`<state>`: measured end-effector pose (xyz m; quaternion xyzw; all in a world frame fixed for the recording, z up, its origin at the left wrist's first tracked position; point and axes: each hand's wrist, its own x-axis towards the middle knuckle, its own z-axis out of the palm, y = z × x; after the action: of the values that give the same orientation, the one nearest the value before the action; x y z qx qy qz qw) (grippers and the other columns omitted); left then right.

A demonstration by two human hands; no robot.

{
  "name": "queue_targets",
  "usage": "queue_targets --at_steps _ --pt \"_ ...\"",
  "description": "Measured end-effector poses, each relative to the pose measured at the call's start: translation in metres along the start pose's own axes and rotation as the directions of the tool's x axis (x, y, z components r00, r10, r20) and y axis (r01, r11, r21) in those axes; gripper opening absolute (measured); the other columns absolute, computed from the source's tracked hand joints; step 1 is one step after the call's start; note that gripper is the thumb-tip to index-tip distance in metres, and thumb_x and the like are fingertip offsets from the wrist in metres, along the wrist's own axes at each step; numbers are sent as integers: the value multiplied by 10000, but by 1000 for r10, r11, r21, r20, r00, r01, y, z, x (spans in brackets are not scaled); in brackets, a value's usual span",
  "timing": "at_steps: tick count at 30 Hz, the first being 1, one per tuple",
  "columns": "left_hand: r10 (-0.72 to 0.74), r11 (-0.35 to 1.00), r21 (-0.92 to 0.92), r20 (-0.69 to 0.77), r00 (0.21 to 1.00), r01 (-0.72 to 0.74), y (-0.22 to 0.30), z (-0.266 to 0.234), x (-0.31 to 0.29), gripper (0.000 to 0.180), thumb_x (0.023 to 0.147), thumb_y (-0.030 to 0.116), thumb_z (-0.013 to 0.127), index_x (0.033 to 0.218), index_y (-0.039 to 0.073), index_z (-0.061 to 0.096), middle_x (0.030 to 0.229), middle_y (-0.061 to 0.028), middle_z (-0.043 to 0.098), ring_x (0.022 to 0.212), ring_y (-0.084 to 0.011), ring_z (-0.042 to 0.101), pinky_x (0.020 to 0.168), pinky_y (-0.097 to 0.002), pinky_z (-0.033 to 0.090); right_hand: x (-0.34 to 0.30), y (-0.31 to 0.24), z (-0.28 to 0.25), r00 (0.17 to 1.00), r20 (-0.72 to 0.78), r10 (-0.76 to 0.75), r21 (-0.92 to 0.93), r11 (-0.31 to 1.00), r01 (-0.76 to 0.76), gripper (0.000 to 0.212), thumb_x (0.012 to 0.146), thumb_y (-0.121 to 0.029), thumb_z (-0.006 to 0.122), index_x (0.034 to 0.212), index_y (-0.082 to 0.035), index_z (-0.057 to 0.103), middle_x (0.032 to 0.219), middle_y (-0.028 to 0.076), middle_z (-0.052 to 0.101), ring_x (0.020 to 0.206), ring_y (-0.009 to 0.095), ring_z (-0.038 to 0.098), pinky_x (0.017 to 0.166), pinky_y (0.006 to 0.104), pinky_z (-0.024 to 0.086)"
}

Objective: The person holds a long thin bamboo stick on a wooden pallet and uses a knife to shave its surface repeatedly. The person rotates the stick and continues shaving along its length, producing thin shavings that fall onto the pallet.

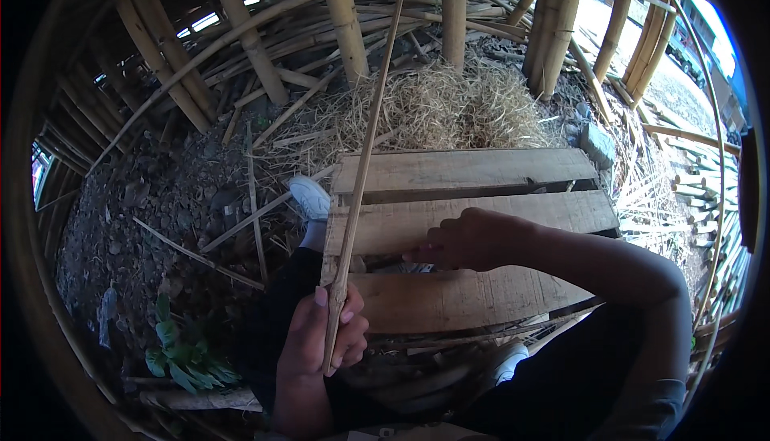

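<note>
My left hand is closed round the lower end of a long, thin bamboo strip. The strip rises steeply past the left edge of a low slatted wooden bench and leaves the picture at the top. Over the bench's middle slat, my right hand is curled, with its fingers toward the left. A small pinkish bit shows at its fingertips, and a greyish flat piece lies just below them by the gap between slats. What the right hand grips, if anything, is hidden.
Dry straw shavings are heaped behind the bench, in front of upright bamboo posts. Loose strips and a green plant are on the left ground. A grey block and cut bamboo pieces lie right.
</note>
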<state>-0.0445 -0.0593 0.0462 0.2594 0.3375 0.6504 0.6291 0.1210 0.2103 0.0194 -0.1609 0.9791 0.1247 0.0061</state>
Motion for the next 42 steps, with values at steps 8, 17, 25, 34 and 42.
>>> queue_targets --at_steps 8,17,25,34,42 --pt "1 1000 -3 16 1000 -1 -2 -1 0 478 1057 544 314 915 106 444 467 13 368 298 -55 296 320 -208 217 1 5 -47 991 -103 85 155 986 -69 665 881 -226 689 1487 -140 429 892 88 652 808 243 701 694 387 584" --pt "-129 986 -108 3 992 128 -26 6 12 457 1072 516 275 935 112 439 456 -19 388 283 -92 265 298 -237 188 -49 52 12 517 -79 853 574 463 -675 166 1013 -174 540 1075 -30 592 781 142 635 722 296 641 644 397 481" --pt "-262 954 -112 137 955 278 -37 13 -4 476 1047 567 320 928 121 440 487 2 398 307 -70 298 318 -226 215 -55 66 7 59 -305 950 749 278 -601 119 1014 -111 492 1015 -25 574 799 200 634 726 435 607 638 487 455" --pt "-422 889 -114 178 889 445 -46 12 1 492 1030 609 315 946 140 435 531 35 376 357 -55 330 348 -209 269 -61 47 -3 346 -225 911 776 382 -502 499 907 -153 708 1337 -84 465 681 100 544 592 220 557 584 365 447" --pt "-462 873 -116 118 879 474 -48 18 7 452 1049 574 291 971 146 414 552 27 386 369 -57 346 339 -199 270 -52 40 -10 751 -141 645 662 625 -413 647 836 -181 783 1430 -185 527 747 125 682 705 304 693 657 406 540"
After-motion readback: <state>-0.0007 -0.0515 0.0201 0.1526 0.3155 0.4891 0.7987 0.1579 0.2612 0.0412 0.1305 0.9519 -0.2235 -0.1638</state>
